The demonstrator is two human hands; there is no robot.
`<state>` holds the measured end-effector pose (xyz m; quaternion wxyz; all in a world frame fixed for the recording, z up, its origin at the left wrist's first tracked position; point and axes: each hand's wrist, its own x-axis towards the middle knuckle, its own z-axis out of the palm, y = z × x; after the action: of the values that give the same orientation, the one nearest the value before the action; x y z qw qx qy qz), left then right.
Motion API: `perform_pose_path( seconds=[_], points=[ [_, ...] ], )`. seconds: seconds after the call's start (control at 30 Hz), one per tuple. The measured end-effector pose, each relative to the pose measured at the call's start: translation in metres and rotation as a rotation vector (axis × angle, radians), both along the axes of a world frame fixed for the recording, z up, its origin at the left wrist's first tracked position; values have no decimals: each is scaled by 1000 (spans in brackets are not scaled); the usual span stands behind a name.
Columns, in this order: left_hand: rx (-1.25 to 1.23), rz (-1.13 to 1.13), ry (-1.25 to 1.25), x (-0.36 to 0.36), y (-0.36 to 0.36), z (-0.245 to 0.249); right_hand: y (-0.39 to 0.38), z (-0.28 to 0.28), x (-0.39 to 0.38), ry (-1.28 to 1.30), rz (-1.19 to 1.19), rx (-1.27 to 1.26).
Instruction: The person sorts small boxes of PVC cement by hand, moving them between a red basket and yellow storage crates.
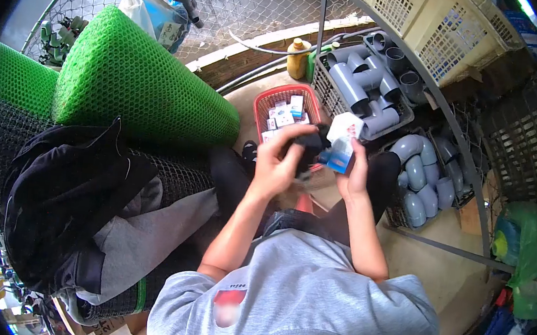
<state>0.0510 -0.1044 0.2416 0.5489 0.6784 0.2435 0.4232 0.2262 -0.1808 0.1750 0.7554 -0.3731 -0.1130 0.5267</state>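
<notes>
My left hand (277, 162) is closed around a black object (310, 147), which is blurred, so its kind cannot be told. In my right hand (355, 176) is a small white and blue carton (339, 154), held upright between thumb and fingers. The two hands are close together above my lap, with the black object right beside the carton. Just beyond them stands a red plastic basket (259, 105) with several small white and blue boxes (283, 114) in it.
Rolls of green plastic mesh (141, 78) lie at left, with a dark jacket (62, 193) nearby. Crates of grey pipe fittings (367, 80) and pipe elbows (418, 175) stand at right. A yellow bottle (297, 59) is behind the basket. A metal frame bar (454, 121) curves past the crates.
</notes>
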Motion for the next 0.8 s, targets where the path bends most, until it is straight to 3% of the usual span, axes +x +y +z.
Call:
perform_pose_path(
  seconds=[0.03, 0.13, 0.17, 0.2, 0.23, 0.3, 0.37, 0.4, 0.43, 0.47, 0.53, 0.63, 0.8],
  points=[
    [-22, 31, -97, 1, 8, 3, -2, -13, 2, -89, 122, 78],
    [131, -58, -67, 13, 22, 28, 2, -2, -21, -108, 108, 55],
    [111, -134, -16, 20, 22, 32, 3, 10, -26, 15, 156, 91],
    [240, -166, 128, 27, 20, 28, 5, 4, -29, 60, 127, 106],
    [576, -122, 256, 36, 17, 21, 7, -2, -31, 103, 98, 117],
    [678, -146, 402, 38, 1, 2, 14, 7, -25, 307, 131, -53],
    [646, -205, 352, 32, -10, -6, 11, 20, -18, 340, 105, -265],
    [592, -286, 346, 26, -11, -7, 15, -40, 0, 327, 131, -113],
    [535, -366, 340, 18, -10, -9, 18, -71, 16, 433, 268, 201],
    [534, -367, 342, 10, -6, -11, 13, -67, 12, 355, 156, 102],
    [247, -428, 307, -6, 2, -15, 9, -53, 4, 221, 13, -42],
    [162, -102, 101, -4, 7, 2, 2, -40, 2, 85, 54, -102],
    [91, -44, -282, 12, 24, 44, 0, -38, -17, 69, 112, -126]
  ],
)
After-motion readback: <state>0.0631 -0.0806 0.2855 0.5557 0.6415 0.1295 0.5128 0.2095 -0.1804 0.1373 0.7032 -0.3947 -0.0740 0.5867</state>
